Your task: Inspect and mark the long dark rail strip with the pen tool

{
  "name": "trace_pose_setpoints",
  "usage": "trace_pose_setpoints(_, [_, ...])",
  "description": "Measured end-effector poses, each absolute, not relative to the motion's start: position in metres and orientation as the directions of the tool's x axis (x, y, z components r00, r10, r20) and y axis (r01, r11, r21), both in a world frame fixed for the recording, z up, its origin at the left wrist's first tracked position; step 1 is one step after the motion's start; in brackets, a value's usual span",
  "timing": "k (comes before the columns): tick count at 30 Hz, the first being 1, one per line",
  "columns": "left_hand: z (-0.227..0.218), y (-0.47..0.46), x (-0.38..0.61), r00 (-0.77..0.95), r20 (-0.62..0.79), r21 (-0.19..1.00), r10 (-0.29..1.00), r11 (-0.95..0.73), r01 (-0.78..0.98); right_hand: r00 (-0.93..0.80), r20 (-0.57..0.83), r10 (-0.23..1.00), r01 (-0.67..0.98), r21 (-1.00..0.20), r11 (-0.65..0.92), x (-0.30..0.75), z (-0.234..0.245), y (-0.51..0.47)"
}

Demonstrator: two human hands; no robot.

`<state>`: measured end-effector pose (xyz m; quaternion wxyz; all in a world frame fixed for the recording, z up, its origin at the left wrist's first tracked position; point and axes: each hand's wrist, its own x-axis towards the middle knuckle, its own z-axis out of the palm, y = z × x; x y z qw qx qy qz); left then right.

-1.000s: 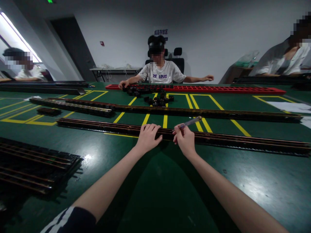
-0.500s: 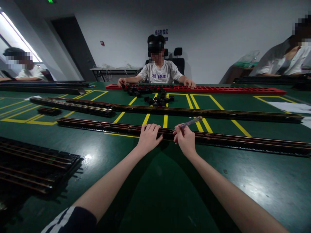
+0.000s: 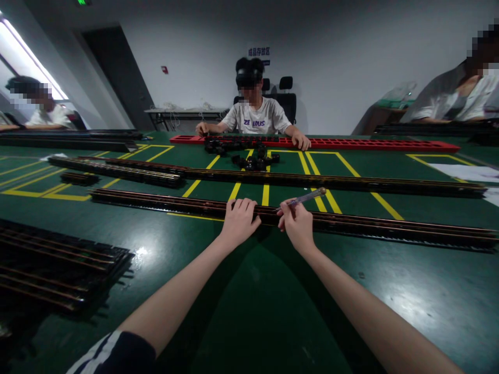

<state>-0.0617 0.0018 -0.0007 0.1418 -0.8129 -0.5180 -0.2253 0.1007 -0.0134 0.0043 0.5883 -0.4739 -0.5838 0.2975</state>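
Observation:
A long black rail (image 3: pixel 370 226) with copper-coloured strips along its top lies across the table in front of me. My left hand (image 3: pixel 239 218) is laid over its middle, fingers curled over the far side and thumb on the near side. Just to the right, my right hand (image 3: pixel 297 223) is closed round a slim screwdriver (image 3: pixel 310 196) with a translucent handle. The handle's rounded end points up and to the right. Its tip is low at the rail between my hands, and I cannot make out exactly what it touches.
Beyond lies another long dark rail (image 3: pixel 335 180), with shorter rails (image 3: pixel 128 171) at left. A stack of black rails (image 3: pixel 58 265) sits near left. Black parts (image 3: pixel 255 160) lie before a red slotted tray (image 3: pixel 374 144), where a co-worker (image 3: pixel 255 117) sits. Two more people are at the sides.
My hands, the screwdriver and the rail look almost still. Across the table, the co-worker's hands have shifted slightly along the red tray.

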Motion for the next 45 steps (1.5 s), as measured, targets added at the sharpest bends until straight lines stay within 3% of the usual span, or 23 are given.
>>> trace_pose_setpoints(13, [-0.0002,0.0002,-0.061,0.37,0.508,0.015,0.778,-0.438,0.899,0.108,0.424,0.899,0.254,-0.886,0.387,0.1029,0.004,-0.014])
trace_pose_setpoints(35, [-0.0001,0.0002,-0.0612,0.374,0.495,0.044,0.784,-0.453,0.89,0.253,0.47,0.845,0.33,-0.863,0.382,0.1028,0.0026,-0.0142])
trace_pose_setpoints(45, [-0.002,0.0018,-0.0631,0.381,0.492,0.053,0.782,-0.464,0.884,0.195,0.421,0.886,0.275,-0.89,0.363,0.1061,0.0015,-0.0126])
